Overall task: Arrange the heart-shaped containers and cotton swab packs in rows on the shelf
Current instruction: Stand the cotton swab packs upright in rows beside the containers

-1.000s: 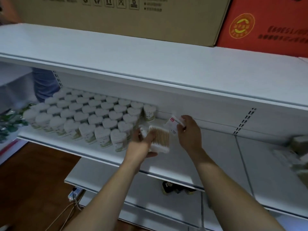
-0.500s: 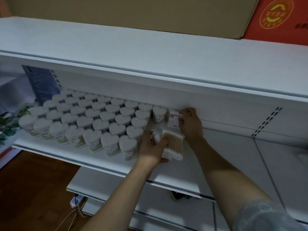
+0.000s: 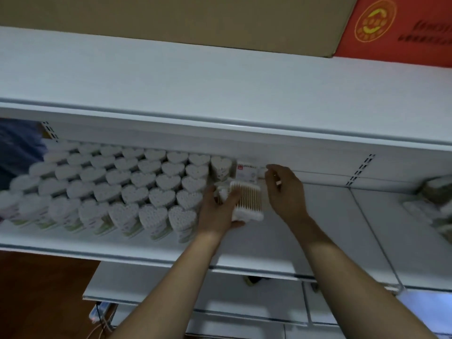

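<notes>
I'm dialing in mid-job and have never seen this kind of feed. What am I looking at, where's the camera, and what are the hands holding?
There is no machine: a person works bare-handed, and the one camera sits on their head, looking forward and down. The white shelf carries rows of heart-shaped containers on its left part. The left hand grips a cotton swab pack lying flat. The right hand reaches to a second pack standing at the back wall beside the last heart container; whether it grips that pack I cannot tell. Cardboard boxes sit on the shelf above.
</notes>
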Demonstrator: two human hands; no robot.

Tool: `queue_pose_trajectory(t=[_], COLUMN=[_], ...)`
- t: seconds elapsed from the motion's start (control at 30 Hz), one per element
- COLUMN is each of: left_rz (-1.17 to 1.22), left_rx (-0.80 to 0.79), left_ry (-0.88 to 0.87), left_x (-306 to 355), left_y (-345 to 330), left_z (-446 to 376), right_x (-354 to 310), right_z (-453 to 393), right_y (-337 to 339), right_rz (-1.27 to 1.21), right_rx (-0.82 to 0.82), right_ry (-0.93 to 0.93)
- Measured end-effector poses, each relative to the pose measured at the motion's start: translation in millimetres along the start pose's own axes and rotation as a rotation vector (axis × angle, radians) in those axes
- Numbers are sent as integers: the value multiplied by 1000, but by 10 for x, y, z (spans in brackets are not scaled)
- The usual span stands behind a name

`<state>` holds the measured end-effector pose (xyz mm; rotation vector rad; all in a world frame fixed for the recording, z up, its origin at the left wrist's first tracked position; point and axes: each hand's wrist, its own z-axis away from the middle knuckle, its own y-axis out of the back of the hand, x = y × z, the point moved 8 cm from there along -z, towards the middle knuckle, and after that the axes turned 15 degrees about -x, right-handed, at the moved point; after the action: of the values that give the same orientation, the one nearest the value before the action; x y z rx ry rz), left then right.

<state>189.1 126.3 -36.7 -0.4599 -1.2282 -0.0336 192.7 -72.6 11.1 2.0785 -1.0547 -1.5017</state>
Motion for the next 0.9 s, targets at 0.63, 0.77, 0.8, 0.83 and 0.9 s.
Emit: queue_pose_trajectory(t=[0.63,0.77,0.8,0.83,0.9], left_rz=[115,66,58,50,40], left_rx=[52,73,93,113,129], left_ry=[46,2,-9,-15,-10], left_x=[-268,-309,-319,-334,-363], left_y=[-373,-444,-423,-393,-344], left_z=[173,211,238,265,310], right_x=[111,189,215,232,260], right_z=[662,689,686,681,682], right_y=[230,229,257,297,352], right_rz=[-869,-882,-805,-712,-659], right_rx=[-218,-275,-281,-278,-241], right_ry=[-333,-373,-364,-346,-335])
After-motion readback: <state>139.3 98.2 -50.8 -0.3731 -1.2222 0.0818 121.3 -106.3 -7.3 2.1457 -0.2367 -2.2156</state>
